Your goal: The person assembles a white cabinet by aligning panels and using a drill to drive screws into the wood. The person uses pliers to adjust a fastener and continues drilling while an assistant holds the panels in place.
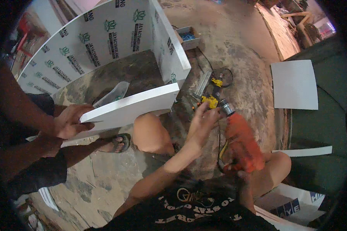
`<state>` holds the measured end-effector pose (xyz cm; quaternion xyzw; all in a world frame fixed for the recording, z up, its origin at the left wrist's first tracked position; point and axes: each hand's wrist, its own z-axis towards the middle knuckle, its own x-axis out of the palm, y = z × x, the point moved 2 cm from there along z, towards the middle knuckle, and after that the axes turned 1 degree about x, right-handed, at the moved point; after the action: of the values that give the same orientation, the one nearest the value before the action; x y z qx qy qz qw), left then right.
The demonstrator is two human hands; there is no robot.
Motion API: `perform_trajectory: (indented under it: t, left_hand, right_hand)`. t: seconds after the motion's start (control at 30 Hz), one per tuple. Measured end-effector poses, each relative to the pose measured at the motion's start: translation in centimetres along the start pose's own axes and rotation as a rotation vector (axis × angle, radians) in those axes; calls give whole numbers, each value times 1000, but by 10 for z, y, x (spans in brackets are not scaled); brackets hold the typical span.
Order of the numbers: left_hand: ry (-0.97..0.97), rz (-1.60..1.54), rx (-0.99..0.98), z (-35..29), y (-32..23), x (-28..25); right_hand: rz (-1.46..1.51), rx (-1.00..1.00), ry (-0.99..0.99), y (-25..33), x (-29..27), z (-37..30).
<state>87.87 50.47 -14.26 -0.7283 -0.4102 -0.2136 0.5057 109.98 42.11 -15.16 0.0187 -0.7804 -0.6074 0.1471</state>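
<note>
An orange-red power drill point(245, 144) with a metal chuck point(227, 107) is in front of me, its chuck tilted up and away. My right hand point(242, 175) grips it at the handle end, mostly hidden and blurred. Beside the chuck is my left hand point(204, 122), its fingers curled together; what they pinch, if anything, is too blurred to make out. Just past them lies a yellow-and-black tool point(211, 99) on the floor. To the left, a co-worker's hand point(71, 121) holds the end of a white board point(135, 111).
A curved white panel point(100, 42) stands on edge at the far left, joined to an upright panel point(167, 42). Behind it sits a small box point(188, 37) of blue pieces. A cable and metal strips point(202, 82) lie mid-floor. A white sheet point(295, 84) is at right.
</note>
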Motion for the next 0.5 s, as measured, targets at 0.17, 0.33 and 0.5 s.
perform_trajectory:
  t: [0.17,0.33,0.5]
  left_hand:
    - [-65,-107,-179,3,11,-12]
    - [-38,-15,-21,-19,-1,-15]
    - [121,-50,167,-23,-24,-21]
  right_hand:
    - [11,118,61,-20,7,8]
    - [-44,248,138,-41,17,13]
    - [-191,313,186,-83,19,3]
